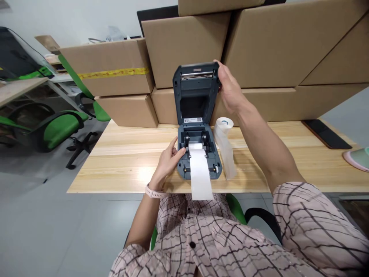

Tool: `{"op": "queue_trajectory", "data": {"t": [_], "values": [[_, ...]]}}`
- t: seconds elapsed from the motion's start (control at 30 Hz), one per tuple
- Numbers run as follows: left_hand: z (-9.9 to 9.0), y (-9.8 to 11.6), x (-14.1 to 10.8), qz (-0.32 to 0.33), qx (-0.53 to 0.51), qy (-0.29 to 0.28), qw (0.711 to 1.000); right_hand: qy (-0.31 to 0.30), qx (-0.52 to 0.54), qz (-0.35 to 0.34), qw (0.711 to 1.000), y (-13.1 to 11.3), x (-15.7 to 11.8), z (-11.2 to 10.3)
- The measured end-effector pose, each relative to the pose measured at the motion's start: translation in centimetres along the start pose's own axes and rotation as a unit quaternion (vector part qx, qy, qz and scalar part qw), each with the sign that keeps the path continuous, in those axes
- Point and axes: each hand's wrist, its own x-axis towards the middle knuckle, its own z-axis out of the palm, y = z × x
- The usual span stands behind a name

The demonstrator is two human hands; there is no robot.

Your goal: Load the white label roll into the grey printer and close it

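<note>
A dark grey label printer point(182, 163) sits near the table's front edge with its lid point(193, 98) raised. My right hand point(229, 86) is closed around the lid's upper right edge, fingers partly hidden behind it. Against the left side of the base rests my left hand point(170, 159), thumb over the rim and the other fingers along the side, gripping it. Inside, a white label roll point(196, 146) lies between the holders, and its label strip point(201, 177) runs over the front roller and hangs past the table edge. A second label roll point(224, 124) stands right of the printer, its loose strip trailing forward.
Stacked cardboard boxes point(184, 46) line the back of the wooden table point(121, 161). A black flat phone-like object point(325, 133) and a pink-rimmed item point(357, 159) lie at the right. Green chairs point(62, 129) stand on the left.
</note>
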Motion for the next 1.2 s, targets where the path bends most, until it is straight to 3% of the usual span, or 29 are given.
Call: {"op": "queue_trajectory", "data": {"t": [0.1,0.2,0.27,0.37,0.5,0.67,0.93,1.0,1.07,1.13,1.17,1.2], "values": [[-0.7,0.1,-1.6,-0.014,-0.020,0.046,0.999,0.016,0.002,-0.005,1.000,-1.4,-1.5,0.3],[-1.4,0.5,-2.7,0.035,-0.067,0.142,0.987,0.025,0.002,-0.061,0.998,-2.8,-6.9,-0.1],[-1.4,1.1,-3.2,0.093,-0.079,0.177,0.977,-0.011,-0.013,-0.082,0.997,-3.5,-11.6,-0.2],[-0.4,2.1,-3.6,0.133,-0.090,0.134,0.978,-0.099,-0.090,-0.083,0.988,-4.1,-17.9,0.3],[1.8,2.4,-3.6,0.083,-0.111,0.063,0.988,-0.145,-0.172,-0.093,0.970,-3.6,-22.5,1.5],[3.4,1.4,-3.7,0.031,-0.176,0.031,0.983,-0.115,-0.180,-0.088,0.973,-2.8,-23.4,2.3],[4.0,1.4,-3.9,0.054,-0.198,0.045,0.978,-0.038,-0.144,-0.115,0.982,-2.0,-23.7,3.8],[4.2,1.1,-4.5,0.069,-0.165,0.085,0.980,-0.020,-0.143,-0.128,0.981,-1.9,-23.7,4.1],[4.4,0.5,-6.0,0.114,-0.114,0.195,0.967,-0.005,-0.138,-0.140,0.981,-1.8,-23.6,4.2],[4.6,-0.2,-8.0,0.159,-0.084,0.309,0.934,0.004,-0.130,-0.145,0.981,-1.8,-23.6,4.3],[4.7,-0.4,-9.1,0.155,-0.095,0.308,0.934,0.005,-0.127,-0.146,0.981,-1.8,-23.6,4.3],[4.8,-0.6,-10.0,0.112,-0.102,0.253,0.956,0.007,-0.124,-0.148,0.981,-1.8,-23.6,4.3]]}}
